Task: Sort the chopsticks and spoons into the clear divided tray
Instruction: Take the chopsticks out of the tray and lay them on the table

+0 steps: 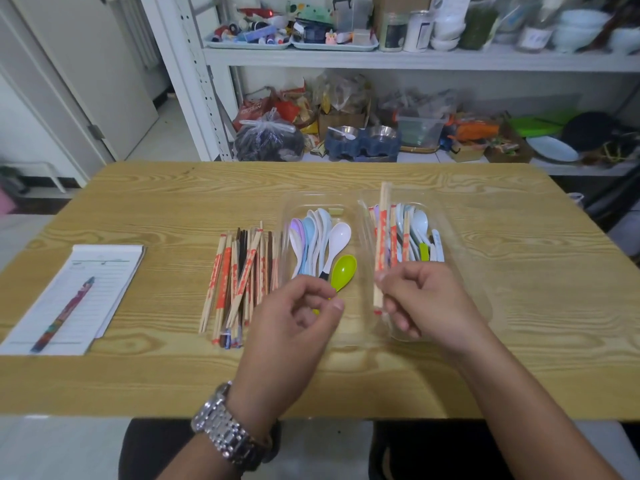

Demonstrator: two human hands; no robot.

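Wood-grain table (519,271), with the clear divided tray (357,199) right of centre in front of you. Left compartment: a batch of spoons (318,237) in white, pale blue and purple, bowls pointing away from you. The green spoon (343,271) lies at the near right of that batch, its bowl inside the compartment. Your left hand (294,327) pinches its handle between thumb and curled fingers, and most of the handle is hidden by them. Right compartment: a mixed lot (412,237) of spoons and paper-sleeved chopsticks, unsorted. Your right hand (422,296) pinches one wrapped chopstick pair (382,230) near its lower end. The pair stands steeply over the right compartment's left side, and its far tip reaches past the tray's back rim. The loose chopstick pile (239,278) lies on the table just left of the tray, sticks running roughly front to back. A notepad (90,282) with a pen (64,311) on it sits at the table's left edge. There is a metal watch (225,434) on your left wrist.
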